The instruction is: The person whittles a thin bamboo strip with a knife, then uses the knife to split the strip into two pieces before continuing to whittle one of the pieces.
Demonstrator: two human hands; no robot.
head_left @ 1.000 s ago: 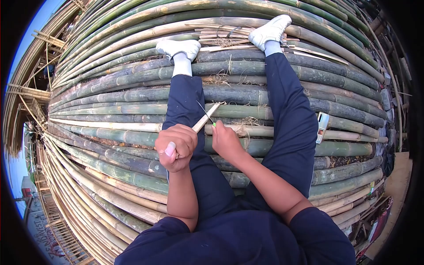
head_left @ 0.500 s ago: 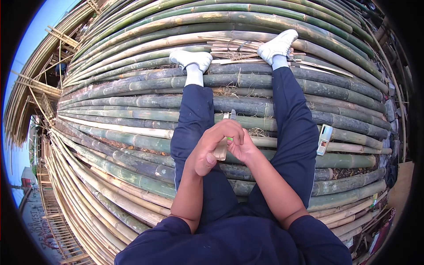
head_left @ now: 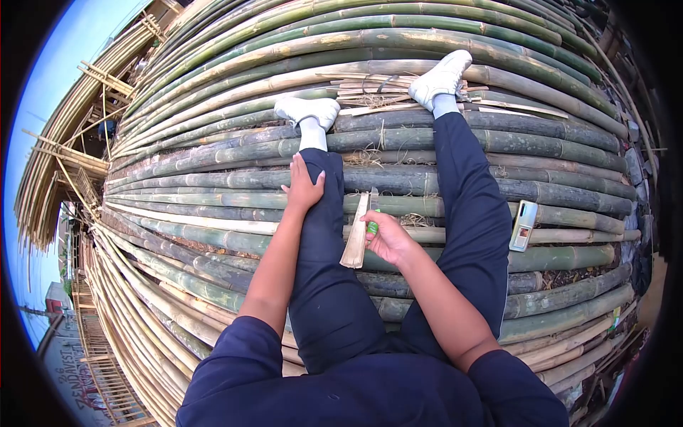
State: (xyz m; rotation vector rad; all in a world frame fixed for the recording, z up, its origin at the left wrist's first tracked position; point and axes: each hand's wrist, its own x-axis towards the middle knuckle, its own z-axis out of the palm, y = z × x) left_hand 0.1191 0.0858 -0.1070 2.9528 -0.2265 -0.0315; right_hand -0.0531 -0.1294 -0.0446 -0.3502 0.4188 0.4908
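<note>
My left hand [head_left: 304, 185] lies on the lower left trouser leg [head_left: 320, 220], fingers apart and holding nothing. Between my legs, my right hand [head_left: 390, 239] is closed around a knife [head_left: 373, 221] with a green handle, its grey blade pointing away from me. In the same hand is a flat, pale split bamboo piece [head_left: 355, 238], wider at the end nearer me. It lies along the left side of the knife. My palm and fingers hide part of the handle.
Long bamboo poles [head_left: 384, 181] lie side by side beneath me. A bundle of split bamboo strips [head_left: 370, 87] sits between my white shoes [head_left: 442, 78]. A phone [head_left: 523, 226] rests on the poles right of my right leg. Bamboo racks [head_left: 85, 142] stand at the left.
My left hand has left the bamboo piece and my right hand, moving forward and left onto my leg. The bamboo piece and the knife's green handle now show more fully in my right hand.
</note>
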